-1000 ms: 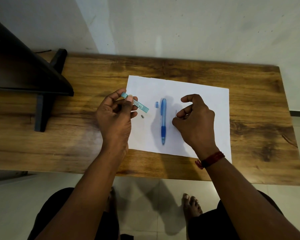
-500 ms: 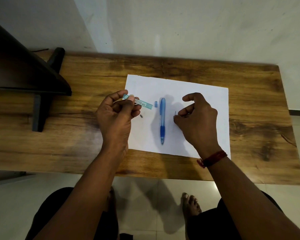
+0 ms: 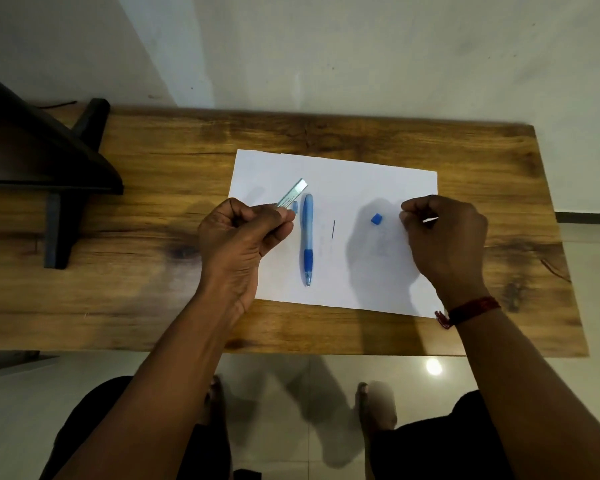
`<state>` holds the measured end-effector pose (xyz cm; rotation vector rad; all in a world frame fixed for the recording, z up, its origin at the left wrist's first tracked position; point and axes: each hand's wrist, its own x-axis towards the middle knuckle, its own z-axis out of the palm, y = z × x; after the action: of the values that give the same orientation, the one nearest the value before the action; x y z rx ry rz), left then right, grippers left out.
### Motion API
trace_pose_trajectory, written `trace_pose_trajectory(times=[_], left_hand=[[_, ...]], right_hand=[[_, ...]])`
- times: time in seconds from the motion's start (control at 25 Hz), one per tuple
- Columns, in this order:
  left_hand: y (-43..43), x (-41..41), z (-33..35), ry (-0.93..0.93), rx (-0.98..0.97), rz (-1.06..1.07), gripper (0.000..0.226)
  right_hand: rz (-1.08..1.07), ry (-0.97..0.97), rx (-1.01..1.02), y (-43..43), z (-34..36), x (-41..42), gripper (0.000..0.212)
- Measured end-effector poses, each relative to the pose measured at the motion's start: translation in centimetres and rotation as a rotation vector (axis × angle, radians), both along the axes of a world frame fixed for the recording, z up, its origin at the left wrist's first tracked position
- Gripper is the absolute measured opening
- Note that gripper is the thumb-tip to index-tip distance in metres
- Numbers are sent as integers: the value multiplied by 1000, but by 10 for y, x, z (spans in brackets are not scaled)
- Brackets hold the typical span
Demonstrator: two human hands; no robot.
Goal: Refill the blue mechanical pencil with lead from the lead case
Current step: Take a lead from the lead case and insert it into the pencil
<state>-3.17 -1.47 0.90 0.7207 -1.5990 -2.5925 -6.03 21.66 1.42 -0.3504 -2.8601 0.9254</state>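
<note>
On the wooden desk (image 3: 153,271) lies a white sheet of paper (image 3: 361,271). The left hand (image 3: 238,233) pinches the lead case (image 3: 292,193) between thumb and fingers, its far end tilted up and to the right. Just beside it, a small blue cap (image 3: 295,205) and the blue mechanical pencil (image 3: 307,237) rest on the paper, tip toward the person. Further right lie a single lead (image 3: 333,229) and a blue cap piece (image 3: 377,219). The right hand (image 3: 444,237) is curled closed near the paper's edge; I cannot tell whether it holds anything.

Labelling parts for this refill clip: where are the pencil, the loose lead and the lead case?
pencil (image 3: 307,233): head view, mid barrel.
loose lead (image 3: 333,229): head view, its middle.
lead case (image 3: 293,193): head view, exposed body.
</note>
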Motion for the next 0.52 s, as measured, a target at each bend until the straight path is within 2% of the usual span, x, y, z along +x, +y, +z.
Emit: trace_pose_trajectory(times=[0.12,0.28,0.4,0.52], left_hand=[[3,1,2,22,18,-104,21],[10,4,4,-2,-228,-248,26],[9,4,4,-11,-364,-280,26],[7,3,4,-19,-391,-281,26]], right_hand=[[44,-32,6,2,-3,0,15],[179,-30,63,-13,-6,1,25],[220,-18,108,-22,-10,1,21],[247,11,180,-24,-12,1,13]])
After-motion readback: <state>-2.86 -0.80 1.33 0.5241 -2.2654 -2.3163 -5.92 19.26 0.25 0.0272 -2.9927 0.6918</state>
